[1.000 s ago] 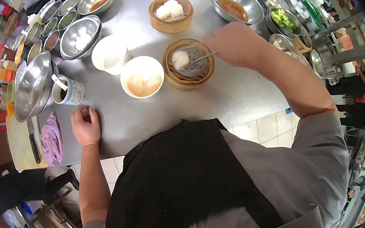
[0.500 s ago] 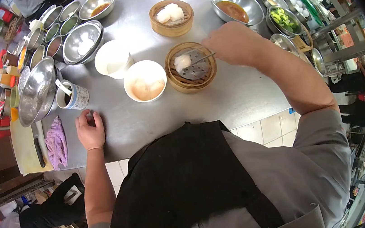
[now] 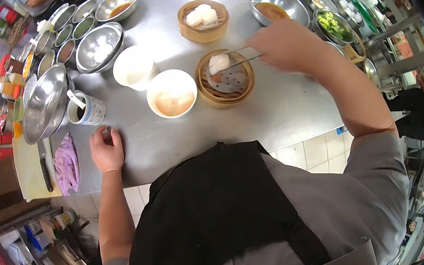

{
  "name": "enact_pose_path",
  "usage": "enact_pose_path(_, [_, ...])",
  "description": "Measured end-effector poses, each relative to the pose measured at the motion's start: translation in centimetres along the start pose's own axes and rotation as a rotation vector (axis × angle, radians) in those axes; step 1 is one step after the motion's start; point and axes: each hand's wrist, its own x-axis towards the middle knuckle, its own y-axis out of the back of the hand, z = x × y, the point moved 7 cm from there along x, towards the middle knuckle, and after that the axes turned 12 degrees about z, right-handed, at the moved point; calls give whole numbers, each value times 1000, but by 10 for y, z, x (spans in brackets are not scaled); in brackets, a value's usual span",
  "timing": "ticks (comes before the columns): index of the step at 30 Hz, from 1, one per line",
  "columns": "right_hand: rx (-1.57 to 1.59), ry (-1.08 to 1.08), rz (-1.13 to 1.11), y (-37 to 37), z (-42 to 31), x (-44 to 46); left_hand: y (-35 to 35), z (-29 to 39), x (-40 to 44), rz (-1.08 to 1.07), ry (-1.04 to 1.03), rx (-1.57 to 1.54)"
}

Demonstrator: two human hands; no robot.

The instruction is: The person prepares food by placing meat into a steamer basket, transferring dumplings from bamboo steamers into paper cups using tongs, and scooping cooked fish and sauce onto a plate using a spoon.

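In the head view my right hand [image 3: 283, 44] is closed on a pair of thin metal tongs [image 3: 245, 60]. Between the tong tips is a white dumpling [image 3: 219, 64], over the perforated liner [image 3: 229, 82] inside a round bamboo steamer [image 3: 228, 101]. Whether the dumpling touches the liner, I cannot tell. My left hand [image 3: 107, 151] rests on the metal table near its front edge, fingers loosely curled, thumb apart, holding nothing. Left of the steamer stands a white tub [image 3: 169, 75] with pale, orange-tinted contents. Behind it is another white tub [image 3: 133, 57].
A second bamboo steamer [image 3: 205, 33] farther back holds several white dumplings. Metal bowls line both sides, including one with brown sauce [image 3: 271, 11]. A patterned cup [image 3: 92, 113], purple cloth [image 3: 66, 162] and knife [image 3: 45, 174] on a cutting board [image 3: 30, 173] lie at left.
The tongs and dumpling have shifted slightly right and toward the back of the steamer, and the tong arms show more clearly. My left hand stays in place. The whole view has moved a little.
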Motion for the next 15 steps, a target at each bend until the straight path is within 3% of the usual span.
enact_pose_path(4, [-12, 15, 66, 35, -16, 15, 1, -2, 0, 2, 16, 8])
enact_pose_path(10, [68, 207, 255, 47, -66, 51, 3, 0, 0, -11, 71, 11])
enact_pose_path(13, [-72, 212, 19, 19, -86, 73, 2, -2, -1, 3, 66, 3])
enact_pose_path(15, [-37, 253, -3, 10, -96, 82, 2, -2, -1, 10, 61, -2])
